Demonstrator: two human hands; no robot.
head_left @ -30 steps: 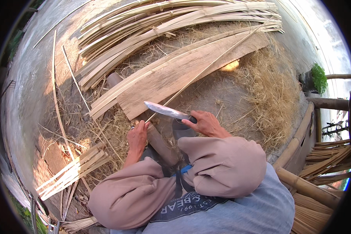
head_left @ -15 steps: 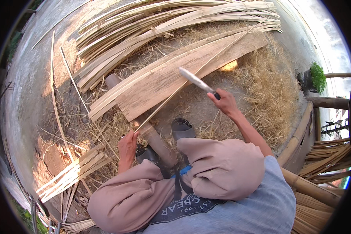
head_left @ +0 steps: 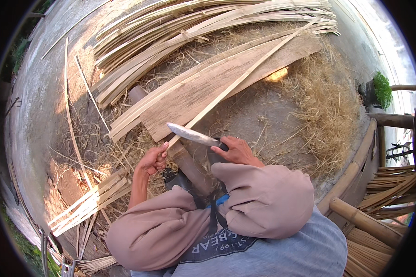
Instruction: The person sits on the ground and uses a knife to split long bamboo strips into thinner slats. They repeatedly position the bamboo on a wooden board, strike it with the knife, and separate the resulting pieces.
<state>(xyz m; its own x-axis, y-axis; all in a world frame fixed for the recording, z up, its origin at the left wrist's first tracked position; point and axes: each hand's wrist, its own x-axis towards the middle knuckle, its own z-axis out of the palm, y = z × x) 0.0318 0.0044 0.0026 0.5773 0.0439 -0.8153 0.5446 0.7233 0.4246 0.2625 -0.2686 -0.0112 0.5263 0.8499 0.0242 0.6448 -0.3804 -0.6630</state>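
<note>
My left hand (head_left: 153, 160) is closed around the near end of a long bamboo strip (head_left: 233, 87). The strip slants away to the far right across a wide wooden board (head_left: 189, 101), its flat face turned up. My right hand (head_left: 238, 149) grips the dark handle of a long knife (head_left: 192, 134). The blade points left and lies over the strip close to my left hand; whether its edge touches the strip I cannot tell. Several pale strips (head_left: 129, 117) lie along the far edge of the board.
A large heap of bamboo strips (head_left: 171, 46) lies beyond the board. Curly shavings (head_left: 323, 115) cover the ground at the right. Cut strips (head_left: 90, 203) are piled at the near left. Bamboo poles (head_left: 351, 161) run along the right side, and a round log (head_left: 189, 166) supports the board.
The knife has come left and nearer, from over the board to beside my left hand. The strip has turned from its thin edge to its flat face. My left hand has risen slightly.
</note>
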